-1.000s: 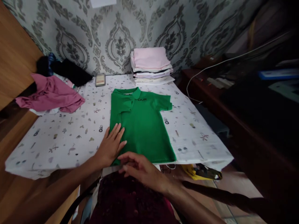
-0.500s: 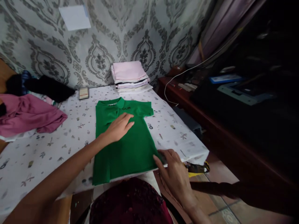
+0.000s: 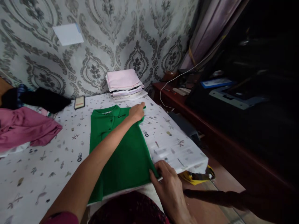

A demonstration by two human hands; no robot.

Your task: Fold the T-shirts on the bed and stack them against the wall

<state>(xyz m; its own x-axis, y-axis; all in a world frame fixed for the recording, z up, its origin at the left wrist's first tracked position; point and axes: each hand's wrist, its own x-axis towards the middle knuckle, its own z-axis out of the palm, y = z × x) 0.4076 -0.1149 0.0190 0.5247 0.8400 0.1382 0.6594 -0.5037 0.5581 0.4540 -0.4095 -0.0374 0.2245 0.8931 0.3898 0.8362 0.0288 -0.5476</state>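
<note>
Nearest, at the near edge of the table, the right hand (image 3: 167, 183) pinches the near right hem corner of the green cotton polo shirt (image 3: 130, 155), thumb on top and fingers curled at the corner. The shirt lies flat, face up, in the middle of the table covered with a white cloth printed with small motifs (image 3: 46, 155), its hem toward the person and its collar toward the wall. The left forearm crosses the shirt diagonally from near left to far right. At its end the left hand (image 3: 136, 112) is closed on the shirt's right sleeve, with the fingers bunched around the fabric just beside the black lettering on the chest.

Left of the shirt lies a crumpled magenta garment (image 3: 23, 127), with a black garment (image 3: 44, 98) behind it. A small flat rectangular object (image 3: 79, 102) rests near the far edge. Beyond the collar, a stack of folded clothes with a pale pink one on top (image 3: 123, 82) stands against the grey damask wallpaper (image 3: 140, 37).
</note>
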